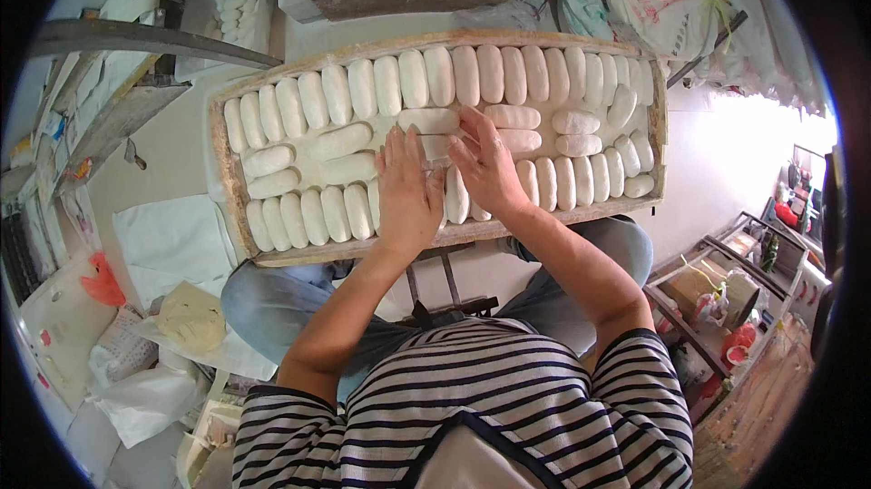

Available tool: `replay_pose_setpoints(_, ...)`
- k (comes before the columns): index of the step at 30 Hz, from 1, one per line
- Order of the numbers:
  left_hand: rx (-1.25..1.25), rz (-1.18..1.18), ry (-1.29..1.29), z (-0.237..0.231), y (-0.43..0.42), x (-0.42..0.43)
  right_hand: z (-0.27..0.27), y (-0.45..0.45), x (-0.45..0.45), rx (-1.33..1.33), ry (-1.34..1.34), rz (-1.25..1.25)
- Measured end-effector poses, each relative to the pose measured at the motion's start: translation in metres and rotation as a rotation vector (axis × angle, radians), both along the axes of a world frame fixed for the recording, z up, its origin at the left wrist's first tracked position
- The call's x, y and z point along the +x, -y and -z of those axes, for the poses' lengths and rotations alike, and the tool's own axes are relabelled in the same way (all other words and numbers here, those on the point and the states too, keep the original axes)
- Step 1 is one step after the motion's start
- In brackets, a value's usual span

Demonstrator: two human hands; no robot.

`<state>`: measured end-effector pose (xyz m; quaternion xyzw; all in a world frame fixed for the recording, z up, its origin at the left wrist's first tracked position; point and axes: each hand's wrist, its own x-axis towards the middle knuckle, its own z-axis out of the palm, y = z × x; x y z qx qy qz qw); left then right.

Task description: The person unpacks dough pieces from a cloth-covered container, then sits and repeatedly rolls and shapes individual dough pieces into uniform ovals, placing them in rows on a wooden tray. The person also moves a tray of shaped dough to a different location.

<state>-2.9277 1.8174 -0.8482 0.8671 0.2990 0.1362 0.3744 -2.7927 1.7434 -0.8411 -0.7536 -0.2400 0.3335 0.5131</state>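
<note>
A shallow wooden tray lies across my knees, filled with many pale, floured dough rolls. One row of upright rolls runs along the far side, another along the near side, with rolls lying crosswise between them. My left hand is flat, palm down, fingers extended over the tray's middle and near row. My right hand is beside it, fingers bent and spread at the ends of a crosswise roll and the one below it. Whether it grips either cannot be told.
A bin with more dough rolls stands at the upper left. A metal bar reaches towards the tray's far left corner. Large printed sacks sit at the upper right. A metal rack with bags is at the right, a white cloth at the left.
</note>
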Motion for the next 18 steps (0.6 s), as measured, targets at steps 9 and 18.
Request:
replay_pose_setpoints(9,0.367,0.173,-0.108,0.008,-0.018,0.008,-0.007,0.047,0.013,-0.020,0.320,-0.102)
replay_pose_setpoints(18,0.296,0.178,-0.195,-0.022,-0.017,0.021,-0.047,0.172,0.164,-0.386,0.679,0.220)
